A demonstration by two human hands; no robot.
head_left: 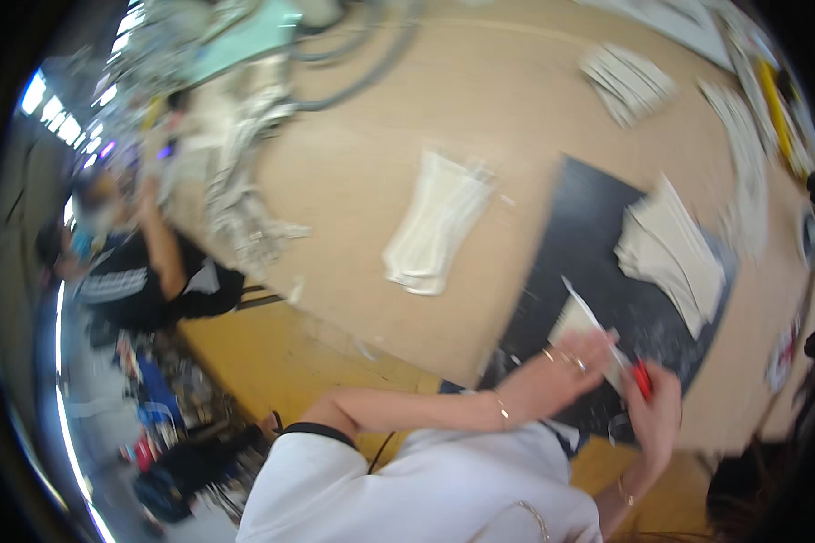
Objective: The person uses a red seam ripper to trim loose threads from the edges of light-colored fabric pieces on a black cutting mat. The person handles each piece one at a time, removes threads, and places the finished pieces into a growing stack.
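Head view: we saw the left hand [578, 359] closed on a pale sheet [578, 319] over the black mat [598, 226]. The right hand [654, 412], just beside it, gripped a red tool [641, 378] touching that sheet. A stack [672, 253] lay beyond both hands.

Red tool [641, 378] blurred, mostly hidden.

Tan wooden table [480, 118] — black mat [589, 235], stacks of pale cut pieces [435, 226], grey hose [371, 63].
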